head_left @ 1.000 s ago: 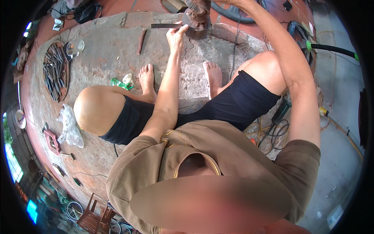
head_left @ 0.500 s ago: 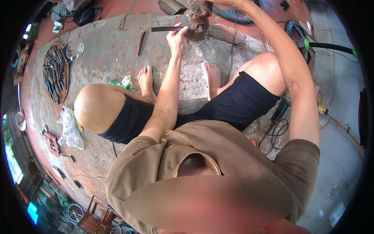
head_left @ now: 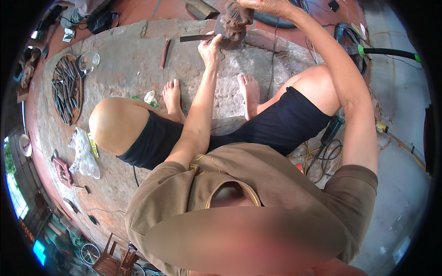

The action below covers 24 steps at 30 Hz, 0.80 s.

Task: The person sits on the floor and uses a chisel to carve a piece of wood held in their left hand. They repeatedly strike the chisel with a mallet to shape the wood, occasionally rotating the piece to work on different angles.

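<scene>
At the top of the head view stands a carved brown wooden figure [head_left: 235, 24], its upper end cut off by the picture's edge. My left hand [head_left: 209, 51] pinches a thin, flat, dark strip [head_left: 195, 38] that points left, and its fingertips are close against the carving's lower left side. What kind of tool the strip is, I cannot make out. My right hand [head_left: 270, 6] reaches over from the right and is closed on the carving's upper end, with its fingertips partly out of view.
A round tray [head_left: 81, 95] of several chisel-like tools and a clear plastic cup [head_left: 93, 59] lie left. A reddish wood stick [head_left: 164, 54] is nearer the carving. A plastic bag [head_left: 84, 154] lies beside my left knee. Cables and a power tool [head_left: 332, 130] are at my right.
My right hand has shifted slightly left and down at the carving's top. The strip and left hand sit a little lower in the picture, as the whole view has shifted slightly.
</scene>
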Available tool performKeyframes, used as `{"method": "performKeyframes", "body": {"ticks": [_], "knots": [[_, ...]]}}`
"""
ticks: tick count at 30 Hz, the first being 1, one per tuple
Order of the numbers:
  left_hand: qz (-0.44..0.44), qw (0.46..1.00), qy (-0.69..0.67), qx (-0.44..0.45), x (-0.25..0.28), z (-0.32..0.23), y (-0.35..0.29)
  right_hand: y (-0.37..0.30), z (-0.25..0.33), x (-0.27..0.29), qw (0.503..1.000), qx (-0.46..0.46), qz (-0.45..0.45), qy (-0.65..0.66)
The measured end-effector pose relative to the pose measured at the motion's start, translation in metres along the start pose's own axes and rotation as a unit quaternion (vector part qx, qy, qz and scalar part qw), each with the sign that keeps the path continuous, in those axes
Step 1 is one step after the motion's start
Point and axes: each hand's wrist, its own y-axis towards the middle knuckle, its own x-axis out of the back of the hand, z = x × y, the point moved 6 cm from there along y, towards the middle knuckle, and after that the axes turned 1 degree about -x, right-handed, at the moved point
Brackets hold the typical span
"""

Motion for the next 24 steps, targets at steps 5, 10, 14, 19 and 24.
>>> {"method": "performKeyframes", "body": {"ticks": [5, 10, 14, 19, 24], "knots": [[0.000, 0.998, 0.044, -0.039, 0.001, -0.002, 0.003, 0.000, 0.007, 0.000, 1.000, -0.016, 0.016, -0.008], [-0.005, 0.999, 0.045, -0.009, -0.006, -0.005, 0.009, -0.008, 0.007, 0.006, 1.000, -0.013, 0.013, -0.015], [-0.006, 0.996, 0.069, -0.051, -0.003, -0.003, 0.005, -0.005, 0.011, 0.003, 1.000, -0.018, 0.020, -0.014], [0.000, 0.996, 0.071, -0.045, 0.003, -0.003, 0.015, -0.001, 0.012, 0.001, 0.999, -0.035, 0.024, 0.003], [-0.004, 1.000, 0.026, -0.011, 0.004, -0.003, 0.012, 0.002, 0.006, -0.001, 0.999, -0.031, 0.022, 0.005]]}}
